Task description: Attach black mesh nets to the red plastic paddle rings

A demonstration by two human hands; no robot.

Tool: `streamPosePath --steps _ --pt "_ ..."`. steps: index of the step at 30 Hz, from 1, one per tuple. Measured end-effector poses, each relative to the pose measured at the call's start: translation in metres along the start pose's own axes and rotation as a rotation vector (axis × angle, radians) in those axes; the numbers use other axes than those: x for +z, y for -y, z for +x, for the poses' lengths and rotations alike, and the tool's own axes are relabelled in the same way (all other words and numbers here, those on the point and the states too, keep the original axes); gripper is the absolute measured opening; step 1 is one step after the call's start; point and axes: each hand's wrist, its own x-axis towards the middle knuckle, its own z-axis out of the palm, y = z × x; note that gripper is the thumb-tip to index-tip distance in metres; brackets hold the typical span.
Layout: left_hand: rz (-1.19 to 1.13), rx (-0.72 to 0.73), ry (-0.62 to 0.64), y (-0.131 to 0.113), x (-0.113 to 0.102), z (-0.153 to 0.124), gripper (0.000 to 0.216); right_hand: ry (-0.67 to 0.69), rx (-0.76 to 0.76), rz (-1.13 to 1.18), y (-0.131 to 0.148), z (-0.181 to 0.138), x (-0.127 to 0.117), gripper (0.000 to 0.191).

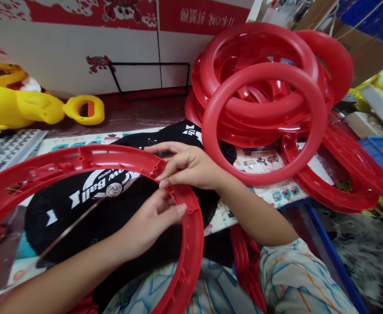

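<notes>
Nearest the camera, a red plastic ring (191, 244) lies across the lap, over black netting (80, 209). Left hand (152, 220) pinches its rim at about two o'clock; right hand (188, 165), fingers closed, presses the net edge there. It looks light, stiff and smooth, best held by the ribbed rim. More red rings (263, 109) are stacked at one o'clock.

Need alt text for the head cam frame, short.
Two bare hands, the left hand and right hand, pinch the rim of a large red plastic ring held over a black mesh net printed with white lettering. A stack of red rings leans behind; a yellow plastic toy lies left.
</notes>
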Motion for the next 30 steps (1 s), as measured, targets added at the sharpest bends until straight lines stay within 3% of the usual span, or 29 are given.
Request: streamPosePath --steps 4,12,20,23,30 --pt "-0.013 0.122 -0.161 -0.004 0.004 0.005 0.040 -0.015 -0.013 -0.032 0.000 -0.001 0.001 0.005" --pt "0.068 0.162 -0.243 -0.004 0.007 0.010 0.029 -0.016 -0.170 -0.303 0.004 -0.001 0.006 0.003" --pt "0.136 0.085 -0.178 -0.010 0.000 0.004 0.031 0.105 -0.310 -0.539 0.005 -0.001 0.003 0.009" --pt "0.125 0.062 -0.143 -0.010 0.000 0.001 0.032 0.176 -0.290 -0.604 0.008 -0.002 -0.002 0.010" --pt "0.092 -0.011 -0.031 -0.013 0.003 -0.001 0.033 0.282 -0.176 -0.481 0.015 -0.003 -0.012 0.010"
